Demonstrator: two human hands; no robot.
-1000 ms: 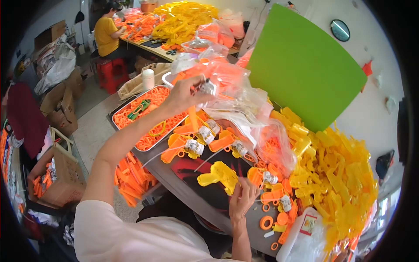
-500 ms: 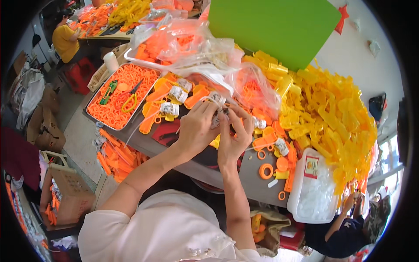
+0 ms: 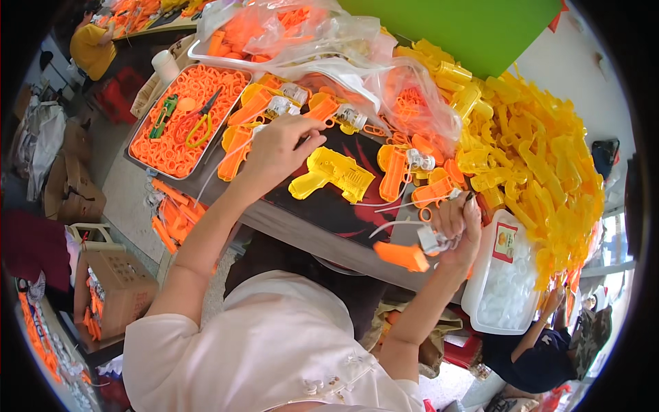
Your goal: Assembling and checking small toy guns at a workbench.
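Note:
My right hand [image 3: 458, 223], fingers closed, grips an orange toy-gun trigger piece [image 3: 403, 257] with a whitish fitting [image 3: 431, 239] and a thin clear tube. A small dark spot shows at its fingertips, too small to name. My left hand [image 3: 278, 151] is held over the left part of the table with thumb and forefinger apart and nothing seen between them. Beside it a yellow toy-gun half shell [image 3: 333, 175] lies on a black and red mat [image 3: 292, 199]. Orange trigger assemblies [image 3: 392, 172] with clear fittings and tubes lie around the mat's far and right sides.
A metal tray [image 3: 182, 177] of orange rings holds scissors [image 3: 199, 127] and a green tool [image 3: 163, 117]. Yellow shells [image 3: 522, 151] are heaped at right, above a white tub [image 3: 473, 302] of clear parts. Plastic bags [image 3: 329, 34] lie at the back. Other people sit far left and lower right.
My hands, together over the mat before, have parted. The left moved left; the right moved right and nearer with the trigger piece. The yellow half shell on the mat has come into full view.

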